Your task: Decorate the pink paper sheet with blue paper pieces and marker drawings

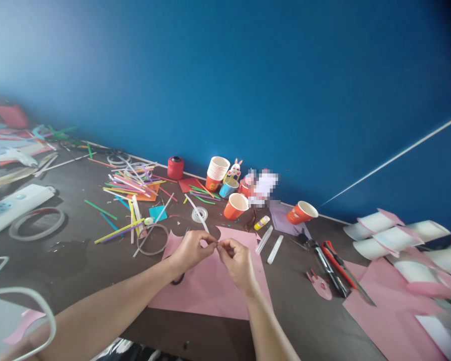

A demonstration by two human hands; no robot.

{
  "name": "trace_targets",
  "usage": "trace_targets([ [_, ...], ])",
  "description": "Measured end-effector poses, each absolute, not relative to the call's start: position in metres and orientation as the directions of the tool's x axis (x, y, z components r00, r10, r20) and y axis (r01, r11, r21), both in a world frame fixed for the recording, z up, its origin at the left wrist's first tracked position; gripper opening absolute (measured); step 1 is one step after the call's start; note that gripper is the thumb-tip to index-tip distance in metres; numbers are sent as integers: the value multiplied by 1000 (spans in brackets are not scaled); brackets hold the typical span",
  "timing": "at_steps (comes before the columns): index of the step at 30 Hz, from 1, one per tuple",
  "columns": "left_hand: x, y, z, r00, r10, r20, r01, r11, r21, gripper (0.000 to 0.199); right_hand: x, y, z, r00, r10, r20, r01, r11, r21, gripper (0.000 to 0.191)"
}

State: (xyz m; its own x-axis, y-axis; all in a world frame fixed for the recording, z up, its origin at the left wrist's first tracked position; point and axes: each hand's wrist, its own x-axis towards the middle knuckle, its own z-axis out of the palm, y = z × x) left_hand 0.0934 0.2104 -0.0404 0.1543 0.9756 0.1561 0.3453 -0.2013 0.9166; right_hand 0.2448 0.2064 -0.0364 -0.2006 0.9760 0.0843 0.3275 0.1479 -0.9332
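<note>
My left hand (195, 249) and my right hand (237, 261) meet fingertip to fingertip above a sheet of pink paper (210, 299). Both hands pinch thumb against forefinger. Whatever lies between the fingertips is too small to make out. A dark curved thing, perhaps a scissors handle (179, 280), shows partly from under my left wrist. Just beyond the fingers, a thin white strip (197, 214) slants across a roll of clear tape (203, 215).
Behind stand stacked paper cups (218, 170), a single orange cup (236, 206) and another (301, 212). Colored sticks (135, 183) lie left. At right are a glue stick (262, 222), an orange utility knife (338, 263) and pink-and-white paper rolls (391, 238). A power strip (18, 203) lies far left.
</note>
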Motion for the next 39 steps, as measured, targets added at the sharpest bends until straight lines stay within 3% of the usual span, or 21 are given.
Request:
trace_targets([
  [39,92,214,-44,157,977,145,285,-185,940,14,244,206,-37,-177,982,63,295,114,-949,21],
])
